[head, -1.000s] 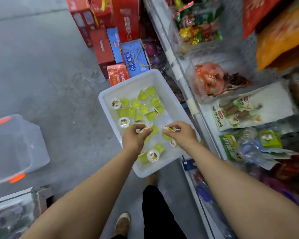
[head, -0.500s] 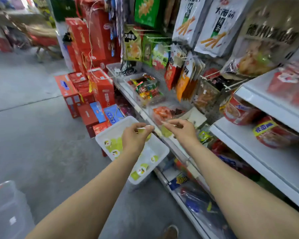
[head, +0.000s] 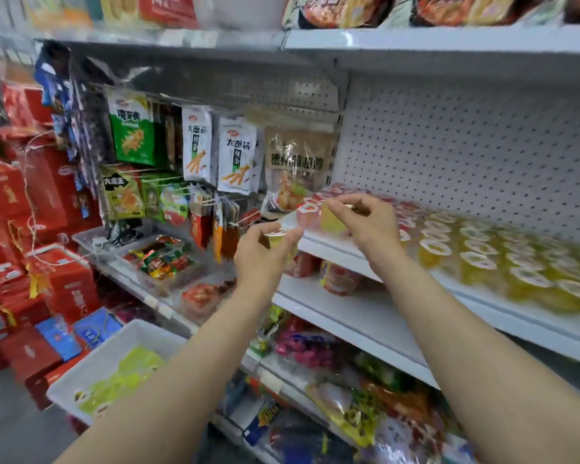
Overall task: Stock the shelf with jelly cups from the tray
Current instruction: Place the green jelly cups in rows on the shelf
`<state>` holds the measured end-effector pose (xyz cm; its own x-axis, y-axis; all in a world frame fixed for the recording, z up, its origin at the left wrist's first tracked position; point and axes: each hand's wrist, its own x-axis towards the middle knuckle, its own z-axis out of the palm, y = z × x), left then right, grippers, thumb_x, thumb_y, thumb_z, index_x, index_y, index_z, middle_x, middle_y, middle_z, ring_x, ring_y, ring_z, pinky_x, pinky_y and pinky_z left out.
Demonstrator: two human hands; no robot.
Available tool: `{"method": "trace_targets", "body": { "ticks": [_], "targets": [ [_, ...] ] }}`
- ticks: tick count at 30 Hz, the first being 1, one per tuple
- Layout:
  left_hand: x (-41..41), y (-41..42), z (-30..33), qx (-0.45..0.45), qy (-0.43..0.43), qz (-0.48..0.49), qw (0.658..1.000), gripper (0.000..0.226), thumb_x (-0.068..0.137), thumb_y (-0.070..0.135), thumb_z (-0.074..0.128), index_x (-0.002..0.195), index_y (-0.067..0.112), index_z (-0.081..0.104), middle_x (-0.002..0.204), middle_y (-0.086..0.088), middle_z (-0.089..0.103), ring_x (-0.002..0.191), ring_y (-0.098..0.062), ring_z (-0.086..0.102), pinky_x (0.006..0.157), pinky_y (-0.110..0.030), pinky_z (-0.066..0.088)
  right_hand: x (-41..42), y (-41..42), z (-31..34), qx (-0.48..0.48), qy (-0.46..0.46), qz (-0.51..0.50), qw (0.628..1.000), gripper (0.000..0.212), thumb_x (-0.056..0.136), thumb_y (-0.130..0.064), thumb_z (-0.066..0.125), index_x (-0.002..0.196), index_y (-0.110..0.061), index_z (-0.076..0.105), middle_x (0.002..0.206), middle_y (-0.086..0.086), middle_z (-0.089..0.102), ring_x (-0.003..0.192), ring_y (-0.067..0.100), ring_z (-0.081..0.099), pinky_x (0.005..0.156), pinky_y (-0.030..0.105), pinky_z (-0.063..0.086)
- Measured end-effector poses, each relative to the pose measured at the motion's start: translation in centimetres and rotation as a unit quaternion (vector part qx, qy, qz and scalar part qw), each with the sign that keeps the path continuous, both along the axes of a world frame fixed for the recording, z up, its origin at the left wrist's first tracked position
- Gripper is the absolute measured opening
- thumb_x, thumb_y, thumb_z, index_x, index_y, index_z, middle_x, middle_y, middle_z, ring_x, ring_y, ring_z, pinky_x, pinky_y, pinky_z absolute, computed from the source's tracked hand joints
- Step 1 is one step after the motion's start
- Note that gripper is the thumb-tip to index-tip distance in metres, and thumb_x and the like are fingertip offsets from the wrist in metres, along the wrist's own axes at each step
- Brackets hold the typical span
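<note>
Both hands up from the tray to shelf height since the earlier frames, one jelly cup in each.

Left hand (head: pixel 262 259) pinches a yellow jelly cup (head: pixel 279 241) just short of the white shelf (head: pixel 359 252) edge; right hand (head: pixel 365 226) pinches a second yellow cup (head: pixel 332 220) over the shelf's front edge, touching or just beside a red-lidded cup (head: pixel 310 211). Rows of yellow cups (head: pixel 476 256) already stand on the shelf to the right, blurred. White tray (head: pixel 104 360) sits low left with green-yellow cups inside.
</note>
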<state>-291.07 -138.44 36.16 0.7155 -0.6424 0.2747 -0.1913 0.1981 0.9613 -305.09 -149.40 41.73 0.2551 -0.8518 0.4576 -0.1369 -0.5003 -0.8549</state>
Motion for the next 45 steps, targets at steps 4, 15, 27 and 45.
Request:
{"method": "trace_targets", "body": {
  "ticks": [4,15,27,45],
  "targets": [
    [-8.5,-2.7,2.5,-0.028,-0.003,-0.056,0.998,0.046,0.071,0.055,0.079,0.104,0.025,0.068,0.110,0.010,0.064,0.107,-0.013,0.059,0.096,-0.041,0.050,-9.1,-1.5,2.6,-0.016,-0.015,-0.065,0.998,0.016,0.073,-0.041,0.085,0.072,-0.031,0.073,0.068,-0.019,0.069,0.068,0.002,0.063,0.072,0.030,0.054],
    [-29.2,-7.0,4.0,-0.060,0.013,-0.214,0.975,0.040,0.074,0.043,0.082,0.107,0.026,0.067,0.114,0.011,0.064,0.100,-0.009,0.057,0.094,-0.033,0.049,-32.2,-1.5,3.9,-0.040,-0.011,-0.247,0.968,0.037,0.065,-0.053,0.085,0.091,-0.028,0.075,0.083,-0.012,0.071,0.075,0.006,0.061,0.077,0.031,0.054],
    [-39.9,-7.6,3.6,-0.063,0.022,-0.267,0.962,0.046,0.074,0.031,0.085,0.114,0.024,0.063,0.115,0.012,0.063,0.103,-0.006,0.059,0.087,-0.020,0.047,-44.0,-1.5,-2.5,0.050,0.073,-0.290,0.953,0.026,0.074,-0.029,0.086,0.096,-0.023,0.074,0.086,-0.010,0.065,0.081,0.015,0.062,0.079,0.026,0.053],
    [-42.1,-8.1,3.1,-0.041,0.029,-0.299,0.953,0.042,0.078,0.017,0.082,0.115,0.018,0.062,0.105,0.011,0.066,0.092,0.009,0.061,0.069,-0.005,0.048,-44.8,-2.8,-2.8,0.028,0.044,-0.266,0.963,0.023,0.086,-0.037,0.075,0.103,-0.023,0.071,0.105,-0.011,0.068,0.102,0.008,0.060,0.086,0.024,0.046]
  ]
}}
